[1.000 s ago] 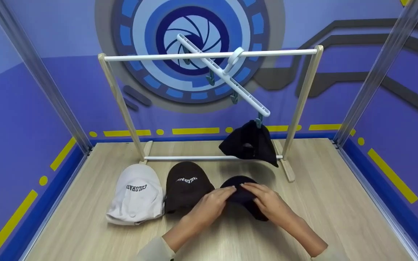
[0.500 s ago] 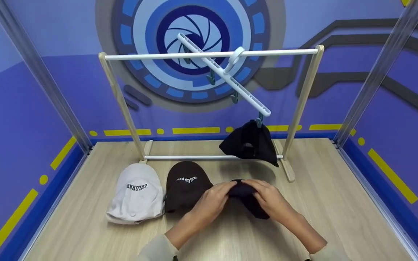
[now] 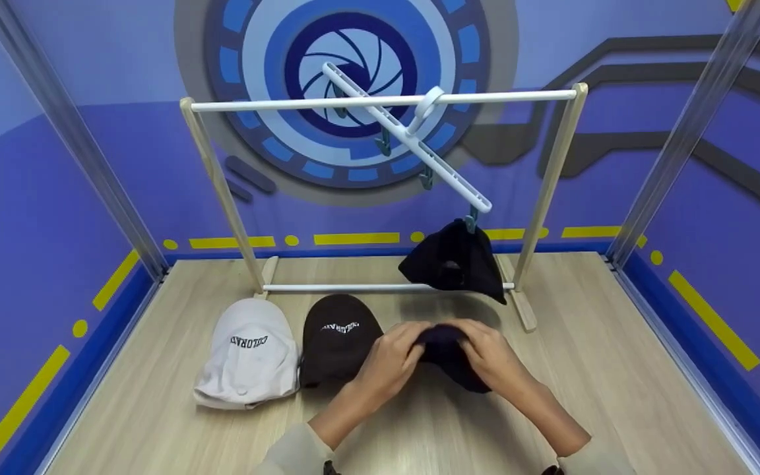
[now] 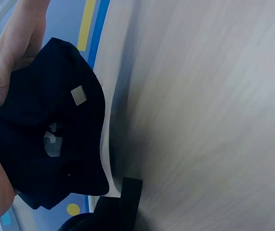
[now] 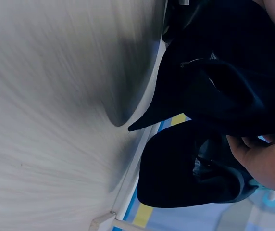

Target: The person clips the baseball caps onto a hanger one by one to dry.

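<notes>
A dark navy baseball cap [image 3: 444,353] is held between both hands just above the table, one hand on each side. My left hand [image 3: 393,356] grips its left side and my right hand [image 3: 491,356] its right, fingers curled over the top. The left wrist view shows the inside of the cap [image 4: 36,115], with a small pale label. Behind it, a black cap [image 3: 449,260] hangs from a green clip [image 3: 471,223] at the near end of a white hanger [image 3: 443,168]. Left of my hands lies a dark brown cap [image 3: 340,343], beside a white cap [image 3: 248,353].
The hanger hooks over the white top bar [image 3: 274,104] of a rack with wooden posts [image 3: 551,178]. Several more green clips, such as one clip [image 3: 425,178], hang from it. The wooden table [image 3: 617,382] is bordered by blue patterned walls [image 3: 716,198].
Both hands have shifted their grip along the navy cap and tilted it up off the table, so its crown top shows less. The other caps and the hanger stay put.
</notes>
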`<state>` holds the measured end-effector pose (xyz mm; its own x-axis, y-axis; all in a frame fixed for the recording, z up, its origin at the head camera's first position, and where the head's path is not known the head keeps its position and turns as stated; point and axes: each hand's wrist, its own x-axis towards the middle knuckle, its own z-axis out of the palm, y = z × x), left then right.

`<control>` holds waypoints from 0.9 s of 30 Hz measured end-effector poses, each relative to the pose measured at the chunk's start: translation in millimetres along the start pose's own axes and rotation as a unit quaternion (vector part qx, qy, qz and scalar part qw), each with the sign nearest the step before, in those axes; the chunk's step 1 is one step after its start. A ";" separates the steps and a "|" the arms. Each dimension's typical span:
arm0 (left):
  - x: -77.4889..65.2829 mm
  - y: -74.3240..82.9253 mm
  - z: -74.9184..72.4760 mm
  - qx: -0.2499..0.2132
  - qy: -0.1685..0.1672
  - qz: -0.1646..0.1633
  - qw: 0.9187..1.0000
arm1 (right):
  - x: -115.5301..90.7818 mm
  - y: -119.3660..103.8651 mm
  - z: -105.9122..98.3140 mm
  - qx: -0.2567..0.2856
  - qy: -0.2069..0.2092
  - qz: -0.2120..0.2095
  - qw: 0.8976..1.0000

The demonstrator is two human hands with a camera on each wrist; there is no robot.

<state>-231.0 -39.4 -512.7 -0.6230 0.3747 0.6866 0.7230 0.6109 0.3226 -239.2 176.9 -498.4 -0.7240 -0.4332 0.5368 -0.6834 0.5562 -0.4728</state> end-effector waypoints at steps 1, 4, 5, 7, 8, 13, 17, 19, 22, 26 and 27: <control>0.9 0.0 -0.2 -0.002 0.004 0.001 1.000 | 1.2 -0.5 -0.4 0.002 0.001 0.002 1.000; 2.7 -0.4 -0.6 -0.009 0.010 0.001 1.000 | 4.0 -1.9 -2.2 0.005 0.003 0.004 1.000; 3.2 -0.7 -0.7 -0.010 0.012 0.002 1.000 | 4.8 -2.6 -3.0 0.003 0.003 0.005 1.000; 4.5 -0.6 -1.7 -0.014 0.013 0.002 1.000 | 6.4 -3.8 -4.3 0.002 0.002 0.006 1.000; 5.2 -0.4 -2.4 -0.017 0.014 0.001 1.000 | 7.2 -4.5 -5.1 0.000 0.003 0.005 1.000; 11.0 2.0 -6.4 -0.024 0.020 -0.002 1.000 | 11.6 -7.7 -8.2 -0.008 0.010 -0.001 1.000; 16.3 3.9 -9.8 -0.030 0.022 -0.006 0.999 | 16.2 -10.1 -11.2 -0.013 0.018 -0.003 1.000; 18.8 4.4 -11.1 -0.033 0.025 -0.006 0.999 | 18.5 -11.1 -12.7 -0.016 0.024 -0.006 1.000; 21.7 5.3 -13.5 -0.037 0.028 -0.004 0.999 | 21.7 -13.3 -15.1 -0.018 0.032 -0.011 0.999; 24.3 5.8 -16.2 -0.044 0.029 -0.001 0.999 | 24.6 -15.4 -16.9 -0.018 0.039 -0.016 0.999; 24.9 6.0 -16.8 -0.045 0.028 -0.001 0.999 | 25.2 -15.7 -17.2 -0.016 0.040 -0.016 0.999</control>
<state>-237.2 -38.1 -482.8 -0.6085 0.3326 0.7205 0.7476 0.5449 0.3798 -245.0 169.5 -465.4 -0.6914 -0.3930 0.6063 -0.7014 0.5663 -0.4327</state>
